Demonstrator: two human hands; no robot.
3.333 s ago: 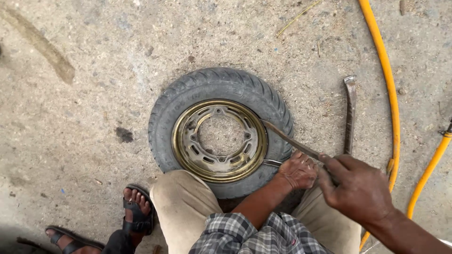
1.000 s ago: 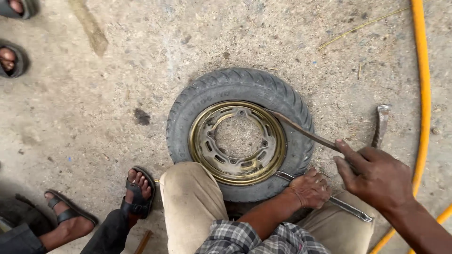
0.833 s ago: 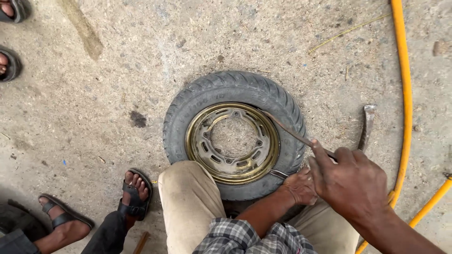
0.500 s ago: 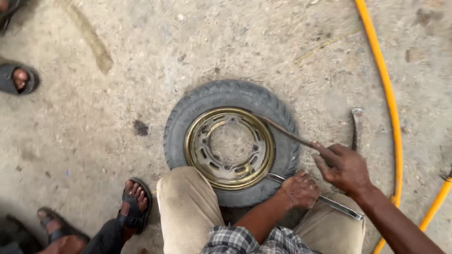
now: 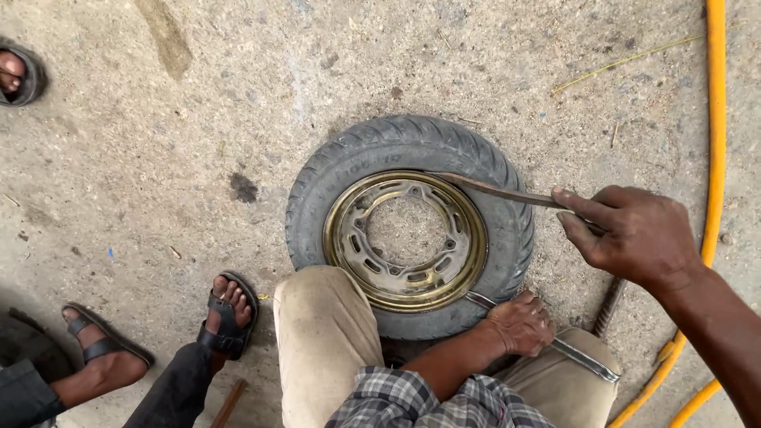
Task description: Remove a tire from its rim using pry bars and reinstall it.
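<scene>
A small black tyre (image 5: 507, 222) on a brass-coloured rim (image 5: 468, 261) lies flat on the concrete. My right hand (image 5: 634, 234) grips the outer end of a flat metal lever (image 5: 495, 189) whose tip is wedged between rim and tyre at the upper right. My left hand (image 5: 519, 321) presses down on a second lever (image 5: 583, 361) that enters the tyre's near edge. My left knee (image 5: 325, 333), in beige trousers, rests on the tyre's near side.
A yellow hose (image 5: 713, 158) runs down the right side and curls at the bottom right. A dark ribbed bar (image 5: 609, 307) lies on the ground under my right wrist. Another person's sandalled feet (image 5: 226, 313) stand at lower left; another foot (image 5: 16, 75) is at top left.
My right hand has closed over the end of the upper lever and stays on it. My left hand keeps its hold on the lower lever. The view has shifted slightly.
</scene>
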